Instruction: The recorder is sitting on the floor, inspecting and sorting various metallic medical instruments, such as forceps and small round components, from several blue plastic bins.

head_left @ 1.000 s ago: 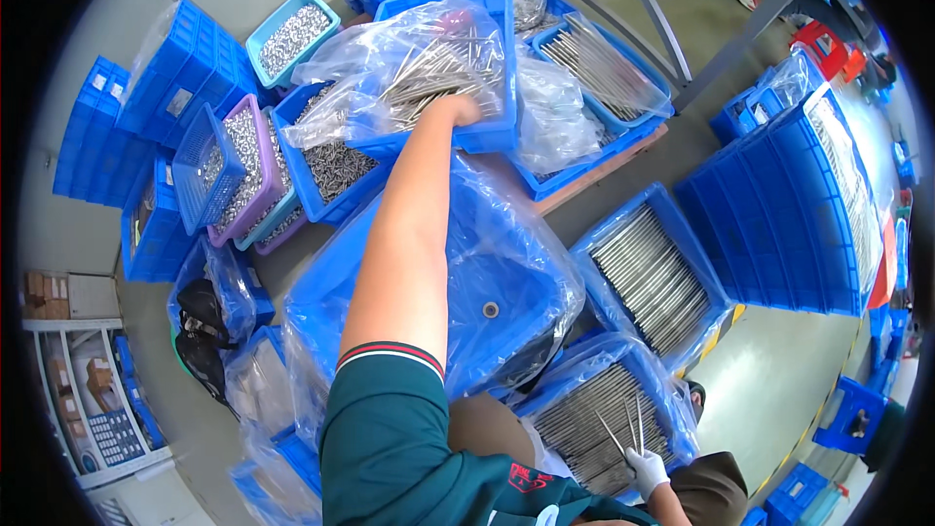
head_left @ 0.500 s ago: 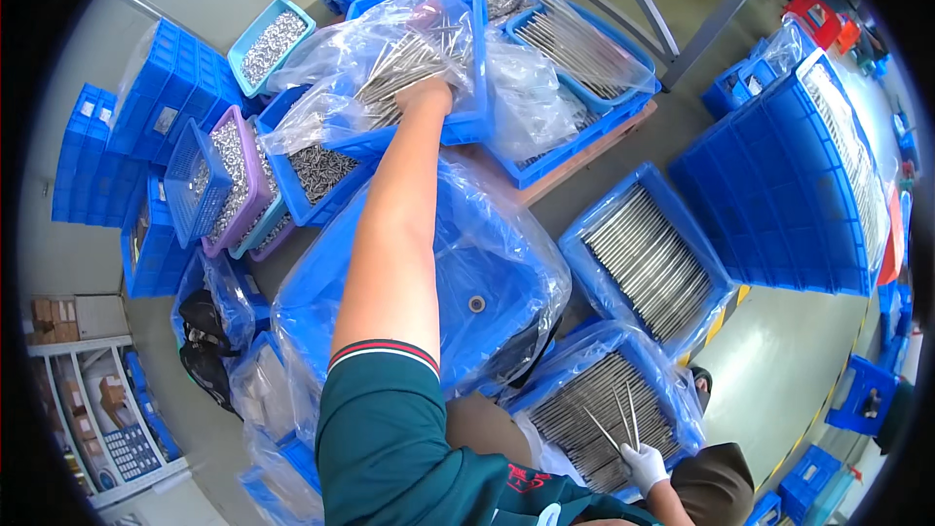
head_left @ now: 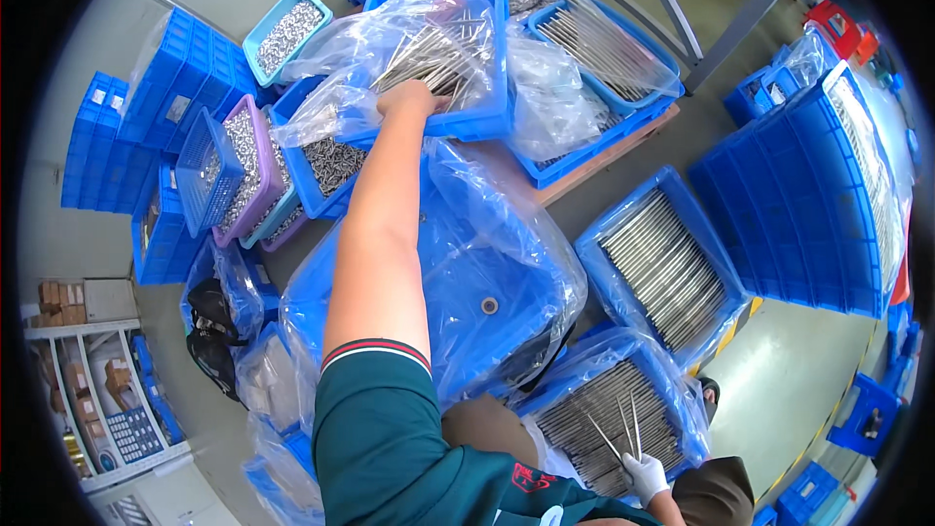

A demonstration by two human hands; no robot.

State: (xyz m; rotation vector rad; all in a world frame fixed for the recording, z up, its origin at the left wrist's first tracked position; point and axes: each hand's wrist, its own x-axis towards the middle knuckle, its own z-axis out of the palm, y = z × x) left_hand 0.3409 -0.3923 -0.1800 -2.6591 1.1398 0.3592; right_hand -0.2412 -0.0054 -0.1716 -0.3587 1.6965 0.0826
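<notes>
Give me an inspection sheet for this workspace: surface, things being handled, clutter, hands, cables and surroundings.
Surface: grey floor; a brown board sits under some bins.
Things handled: loose metal rods heaped in the upper blue bin; a few held rods above a lower bin of rods laid in rows.
Clutter: clear plastic bunched beside the upper blue bin; one small round part inside the large blue bin.
Hands: left hand, bare, by the heap, grip unclear; right hand, white-gloved, gripping the held rods.
Cables: nothing seen.
Surroundings: stacked blue crates at right, more at left.
</notes>
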